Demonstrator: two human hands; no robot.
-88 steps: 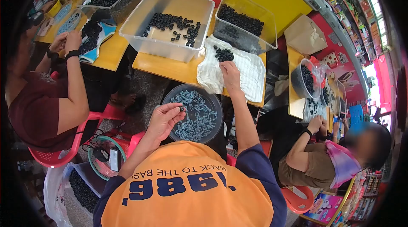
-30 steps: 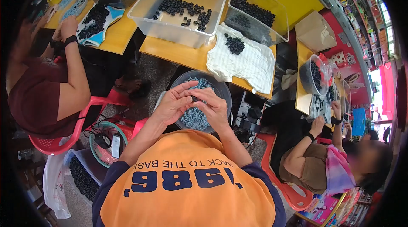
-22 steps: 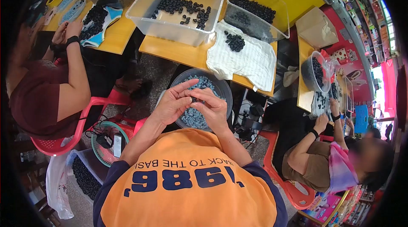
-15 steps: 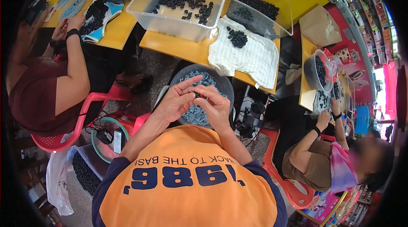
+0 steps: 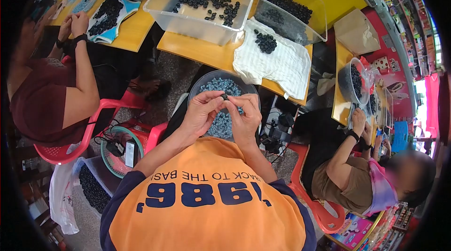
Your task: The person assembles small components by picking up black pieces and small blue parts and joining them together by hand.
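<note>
Left hand (image 5: 201, 114) and right hand (image 5: 245, 120) have their grip closed at the fingertips, pinching one black piece (image 5: 224, 96) over the basin (image 5: 251, 90), near the table's (image 5: 190, 50) front edge. The orange shirt (image 5: 202, 225) reads "1986", "BACK TO THE BAS…". Earlier, the right hand touched the dark pile (image 5: 266, 44).

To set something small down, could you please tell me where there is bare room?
Free: the white cloth right of its pile of black pieces, and the yellow tabletop strip in front of the large clear bin. Crowded: the grey basin, strewn with blue pieces.
</note>
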